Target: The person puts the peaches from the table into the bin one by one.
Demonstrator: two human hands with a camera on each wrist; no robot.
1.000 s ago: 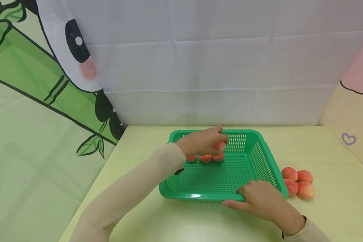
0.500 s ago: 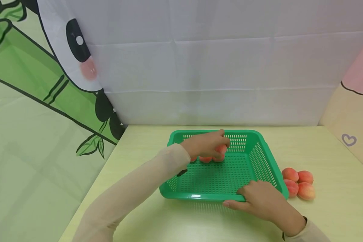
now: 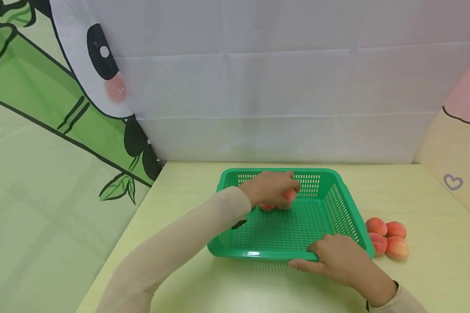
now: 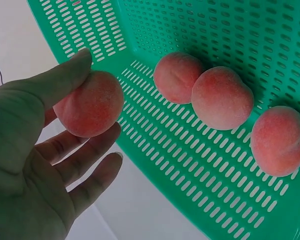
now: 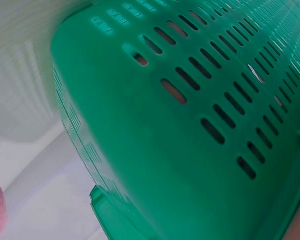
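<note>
My left hand [image 3: 272, 188] reaches into the far part of a green slotted plastic basket [image 3: 287, 256]. It holds a peach [image 4: 91, 105] between thumb and fingers, as the left wrist view shows. Three more peaches, one of them in the middle [image 4: 222, 98], lie in the basket along its far wall; the hand and sleeve partly cover them in the head view. My right hand [image 3: 338, 265] grips the basket's near rim at the right, thumb outside. In the right wrist view the basket's outer wall [image 5: 140, 130] fills most of the picture.
Several peaches [image 3: 397, 248] sit clustered on the pale yellow table [image 3: 434, 278], just right of the basket. A white cloth backdrop [image 3: 282, 87] hangs behind the table, with printed cloth [image 3: 62, 208] at the left side.
My left hand has shifted slightly to the right and down with the peach in its grip. The right hand stays on the rim.
</note>
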